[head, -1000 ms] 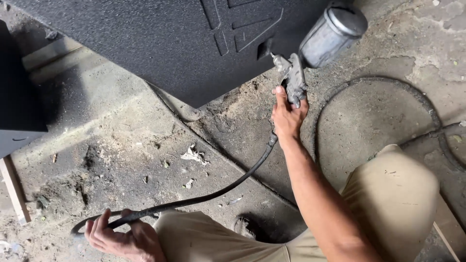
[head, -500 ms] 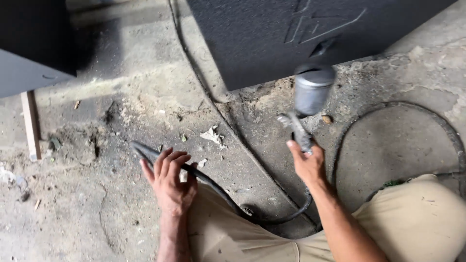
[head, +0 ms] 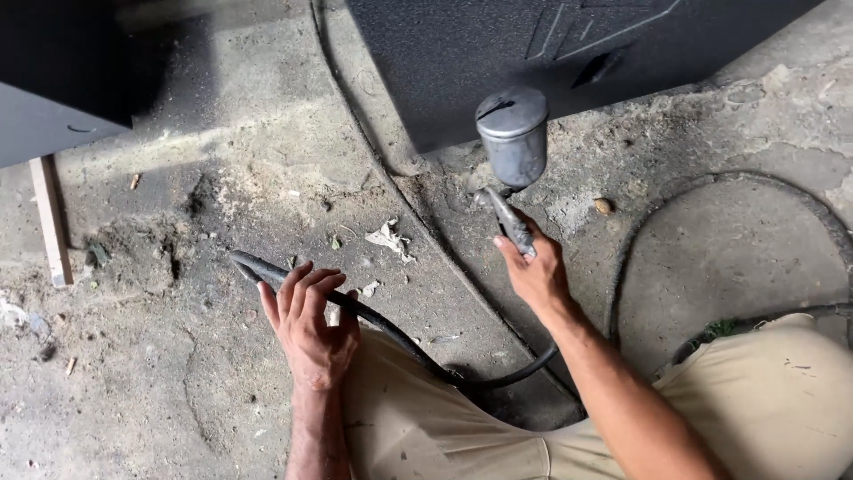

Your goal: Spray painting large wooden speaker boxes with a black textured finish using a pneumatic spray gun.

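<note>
My right hand (head: 536, 272) grips the handle of a grey spray gun (head: 508, 219) with a round metal cup (head: 514, 135) on top, held just below the corner of a dark textured panel (head: 498, 53). A black hose (head: 391, 333) runs from the gun's base, loops over my beige trousers (head: 444, 418) and bends to the left. My left hand (head: 309, 327) rests on that hose near its folded end (head: 253, 267), fingers curled over it above the dusty concrete floor (head: 178, 373).
A second dark hose (head: 622, 258) curves in an arc on the floor at the right. A grey panel (head: 53, 124) and a wooden strip (head: 51, 222) lie at the left. Paper scraps (head: 388, 238) and debris litter the floor.
The view has swung left. My right hand has pulled the spray gun down and away from the dark panel. My left hand has moved up along the hose, drawing it closer.
</note>
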